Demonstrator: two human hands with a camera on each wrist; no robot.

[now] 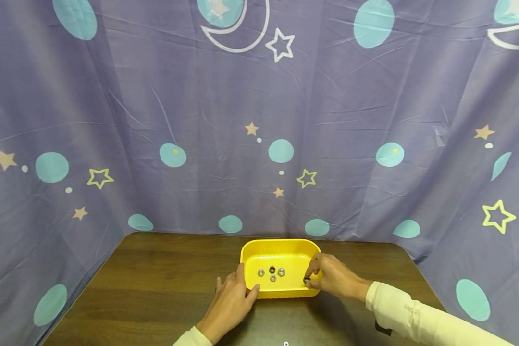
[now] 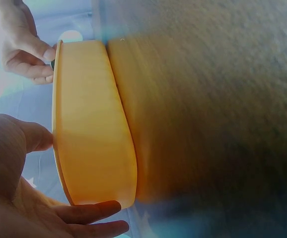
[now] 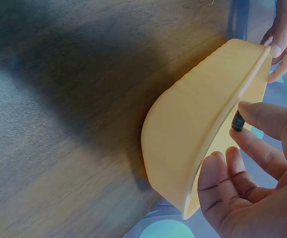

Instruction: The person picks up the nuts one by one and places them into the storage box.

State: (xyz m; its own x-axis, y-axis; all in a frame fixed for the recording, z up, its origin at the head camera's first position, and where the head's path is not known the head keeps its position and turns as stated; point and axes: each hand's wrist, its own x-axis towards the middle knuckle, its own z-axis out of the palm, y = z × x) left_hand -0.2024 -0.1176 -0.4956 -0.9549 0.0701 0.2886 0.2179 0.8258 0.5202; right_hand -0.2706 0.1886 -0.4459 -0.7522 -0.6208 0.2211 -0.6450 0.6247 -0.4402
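A yellow plastic bin (image 1: 281, 294) stands on the table, a black hex nut (image 1: 272, 270) and three silver hex nuts (image 1: 281, 272) lying on its floor. My left hand (image 1: 230, 300) holds the bin's near left corner, thumb at the front rim and fingers along the left side, as the left wrist view also shows. Over the bin's right end, my right hand (image 1: 335, 276) pinches another black nut (image 3: 238, 121) between thumb and index finger. In the right wrist view its other fingers are loosely bent beside the rim.
The dark wooden table (image 1: 164, 278) extends to both sides of the bin. Behind and beside it hangs a purple curtain (image 1: 225, 192) printed with stars, moons and dots. A tiny white ring (image 1: 286, 343) shows at the bottom edge of the head view.
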